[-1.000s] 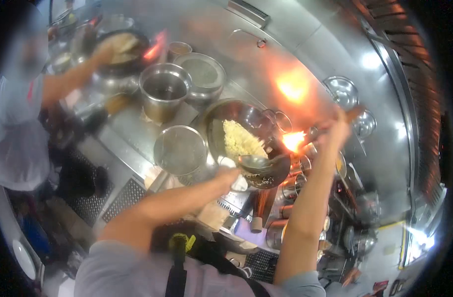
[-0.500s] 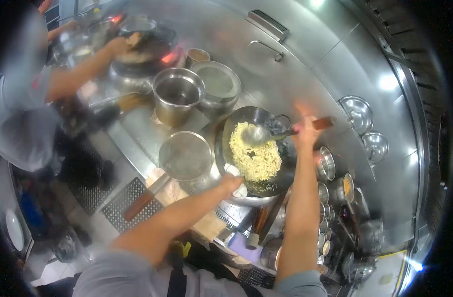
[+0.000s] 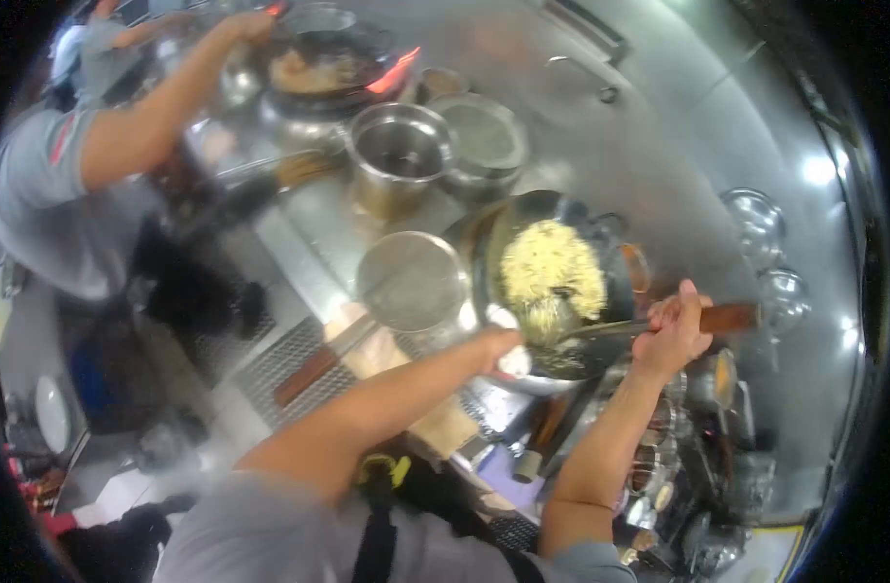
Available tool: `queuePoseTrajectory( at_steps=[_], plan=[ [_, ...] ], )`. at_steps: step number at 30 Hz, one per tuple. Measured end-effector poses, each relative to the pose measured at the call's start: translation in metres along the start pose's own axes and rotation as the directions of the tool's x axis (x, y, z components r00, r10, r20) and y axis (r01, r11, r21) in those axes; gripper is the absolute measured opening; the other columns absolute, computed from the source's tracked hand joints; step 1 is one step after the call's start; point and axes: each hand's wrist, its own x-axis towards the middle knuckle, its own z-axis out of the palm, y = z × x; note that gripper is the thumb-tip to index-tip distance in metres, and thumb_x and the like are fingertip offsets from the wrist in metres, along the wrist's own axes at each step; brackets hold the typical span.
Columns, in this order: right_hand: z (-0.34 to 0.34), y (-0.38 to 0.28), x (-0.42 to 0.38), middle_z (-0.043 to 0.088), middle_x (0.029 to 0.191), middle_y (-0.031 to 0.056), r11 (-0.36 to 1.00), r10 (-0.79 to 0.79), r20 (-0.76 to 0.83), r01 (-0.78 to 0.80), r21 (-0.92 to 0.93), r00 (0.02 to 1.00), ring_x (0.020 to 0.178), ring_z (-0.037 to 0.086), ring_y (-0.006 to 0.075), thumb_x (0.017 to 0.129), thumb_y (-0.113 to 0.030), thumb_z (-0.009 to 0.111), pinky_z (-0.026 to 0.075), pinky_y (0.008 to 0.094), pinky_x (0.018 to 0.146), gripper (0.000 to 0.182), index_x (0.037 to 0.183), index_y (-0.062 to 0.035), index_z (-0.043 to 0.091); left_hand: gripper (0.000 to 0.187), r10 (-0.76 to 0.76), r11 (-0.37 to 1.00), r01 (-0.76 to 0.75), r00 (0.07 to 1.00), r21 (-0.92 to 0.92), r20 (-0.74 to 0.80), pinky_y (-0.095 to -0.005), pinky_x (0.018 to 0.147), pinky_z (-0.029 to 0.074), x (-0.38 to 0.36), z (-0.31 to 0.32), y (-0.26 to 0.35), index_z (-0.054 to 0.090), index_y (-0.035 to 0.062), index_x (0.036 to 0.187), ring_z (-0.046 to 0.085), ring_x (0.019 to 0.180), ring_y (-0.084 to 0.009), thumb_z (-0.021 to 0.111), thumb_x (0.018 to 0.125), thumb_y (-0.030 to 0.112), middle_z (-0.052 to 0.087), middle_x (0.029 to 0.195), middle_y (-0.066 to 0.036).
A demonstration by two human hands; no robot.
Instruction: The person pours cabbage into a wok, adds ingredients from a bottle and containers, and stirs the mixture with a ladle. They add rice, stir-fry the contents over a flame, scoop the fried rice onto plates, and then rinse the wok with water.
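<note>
Fingers of the right hand (image 3: pixel 676 335) wrap the handle of a long ladle (image 3: pixel 729 318), one digit standing clear of the grip, in a steel-walled commercial kitchen. The ladle's long axis runs nearly level across the view, its wooden end jutting out to the right of the fist and its blurred bowl inside a dark wok (image 3: pixel 591 364), near the left side. Pale yellow fried rice (image 3: pixel 552 262) lies to the left of the right hand and a little farther from the person, heaped toward the wok's far side, just beyond the ladle's bowl. The left hand (image 3: pixel 493 348), the nearer of the two to that bowl, is closed on a folded white cloth (image 3: pixel 513 362) at the wok's near-left rim; its thumb side shows, the other fingers are hidden. A round strainer (image 3: pixel 411 282) sits just beside the wok's left rim.
</note>
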Motion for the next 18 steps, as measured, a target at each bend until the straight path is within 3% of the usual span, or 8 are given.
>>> queuePoseTrajectory(
  at_steps=[1, 4, 7, 8, 9, 11, 14, 18],
  plan=[
    [0.007, 0.026, -0.008, 0.045, 0.054, -0.0022, 1.0, 0.005, -0.067, -0.003, 0.03, 0.998, 0.044, 0.041, 0.0059, 0.082, -0.007, 0.065, 0.033, 0.022, 0.041, 0.027, 0.064, -0.0118, 0.046, 0.019, 0.012, 1.0, -0.013, 1.0, 0.003, 0.027, -0.0514, 0.068, 0.056, 0.017, -0.002, -0.002, 0.06, 0.0066, 0.101, 0.066, 0.077, -0.0289, 0.057, 0.086, 0.018, 0.066, 0.088, -0.011],
    [-0.021, 0.072, 0.037, 0.046, 0.055, -0.0013, 0.991, 0.083, -0.098, -0.092, -0.093, 0.992, 0.044, 0.041, 0.007, 0.082, -0.009, 0.066, 0.034, 0.0241, 0.042, 0.025, 0.066, -0.011, 0.047, 0.024, -0.015, 0.997, 0.015, 1.0, 0.081, 0.005, -0.054, 0.075, 0.054, 0.01, -0.002, -0.002, 0.059, 0.0054, 0.107, 0.065, 0.081, -0.0301, 0.056, 0.088, 0.02, 0.064, 0.097, -0.013],
    [-0.001, 0.023, 0.062, 0.047, 0.058, -0.0013, 0.971, 0.095, -0.133, -0.121, -0.205, 0.987, 0.047, 0.043, 0.0077, 0.082, -0.011, 0.067, 0.037, 0.0253, 0.044, 0.024, 0.067, -0.0093, 0.048, 0.026, 0.01, 0.995, -0.006, 0.999, 0.099, -0.032, -0.0533, 0.079, 0.052, -0.011, 0.002, 0.007, 0.059, 0.005, 0.108, 0.064, 0.083, -0.0284, 0.057, 0.089, 0.022, 0.065, 0.096, -0.012],
    [0.0, 0.027, 0.061, 0.045, 0.056, -0.0016, 0.986, 0.078, -0.183, -0.103, -0.131, 0.98, 0.045, 0.041, 0.0079, 0.082, -0.01, 0.067, 0.036, 0.0255, 0.043, 0.023, 0.068, -0.0094, 0.048, 0.025, 0.007, 0.996, -0.003, 0.999, 0.09, -0.039, -0.0531, 0.08, 0.051, -0.011, 0.006, 0.007, 0.059, 0.0051, 0.108, 0.064, 0.082, -0.0279, 0.057, 0.089, 0.022, 0.065, 0.095, -0.011],
    [0.0, 0.043, 0.055, 0.043, 0.055, -0.0019, 0.995, 0.071, -0.229, -0.084, -0.051, 0.971, 0.043, 0.038, 0.0082, 0.081, -0.009, 0.066, 0.036, 0.0258, 0.043, 0.023, 0.068, -0.0095, 0.048, 0.025, 0.064, 0.995, -0.062, 0.998, 0.075, -0.027, -0.0505, 0.061, 0.054, 0.006, 0.002, -0.002, 0.063, 0.0041, 0.098, 0.066, 0.073, -0.0307, 0.061, 0.083, 0.025, 0.067, 0.086, -0.013],
    [-0.014, 0.093, 0.036, 0.044, 0.056, -0.0016, 0.989, 0.105, -0.094, -0.114, -0.096, 0.99, 0.043, 0.038, 0.0087, 0.08, -0.008, 0.067, 0.036, 0.0256, 0.044, 0.017, 0.073, -0.0077, 0.052, 0.025, 0.026, 0.999, -0.025, 0.999, 0.037, -0.022, -0.0507, 0.061, 0.053, 0.014, -0.002, -0.017, 0.063, 0.0048, 0.098, 0.066, 0.073, -0.0308, 0.063, 0.081, 0.024, 0.066, 0.085, -0.012],
    [0.009, 0.041, 0.079, 0.045, 0.056, -0.0007, 0.934, 0.212, -0.187, -0.255, -0.25, 0.959, 0.043, 0.039, 0.0098, 0.08, -0.007, 0.066, 0.038, 0.0257, 0.044, 0.015, 0.074, -0.0072, 0.053, 0.023, 0.013, 1.0, -0.011, 0.999, 0.025, -0.049, -0.0496, 0.065, 0.054, 0.016, -0.004, -0.009, 0.06, 0.0052, 0.104, 0.065, 0.076, -0.0272, 0.06, 0.086, 0.02, 0.065, 0.089, -0.011],
    [-0.023, 0.079, 0.073, 0.044, 0.055, -0.0014, 0.999, 0.017, -0.267, -0.025, -0.028, 0.964, 0.041, 0.04, 0.0105, 0.079, -0.008, 0.067, 0.036, 0.0258, 0.042, 0.015, 0.073, -0.0082, 0.053, 0.023, 0.007, 0.997, -0.008, 1.0, 0.081, 0.01, -0.0483, 0.06, 0.054, 0.006, -0.002, 0.0, 0.058, 0.0055, 0.106, 0.065, 0.076, -0.0273, 0.056, 0.089, 0.019, 0.065, 0.091, -0.012]
  ],
)
